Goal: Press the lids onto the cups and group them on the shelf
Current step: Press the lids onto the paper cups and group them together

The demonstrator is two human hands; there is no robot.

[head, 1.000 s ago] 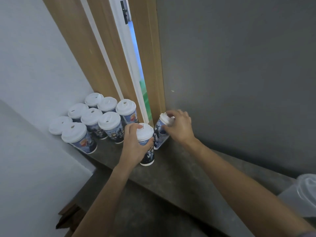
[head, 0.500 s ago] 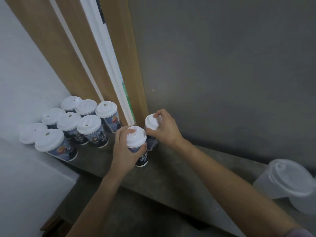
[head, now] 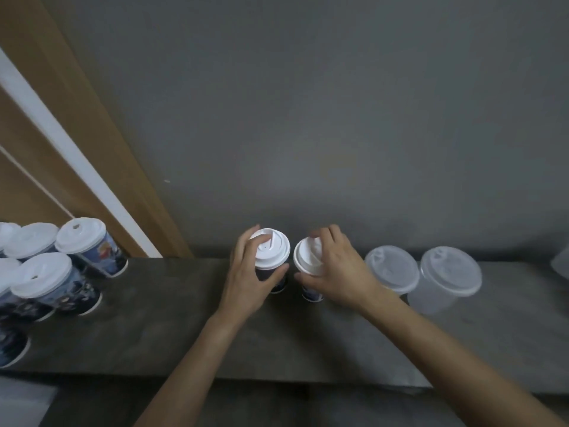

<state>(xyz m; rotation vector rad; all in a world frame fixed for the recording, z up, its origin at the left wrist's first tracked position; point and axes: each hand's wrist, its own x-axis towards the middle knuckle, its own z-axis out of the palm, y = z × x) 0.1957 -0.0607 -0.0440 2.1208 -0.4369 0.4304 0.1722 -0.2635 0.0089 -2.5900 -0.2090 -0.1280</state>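
Cups stand upright: our left hand curls round left cup, right hand over lid of right cup. Grouped cups lie at 9 o'clock, nearest left hand.

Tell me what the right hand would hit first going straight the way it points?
The right hand grips a lidded cup. Pushed on leftward and forward, it would probably meet the neighbouring cup in the left hand, else the grey wall; depth is unclear.
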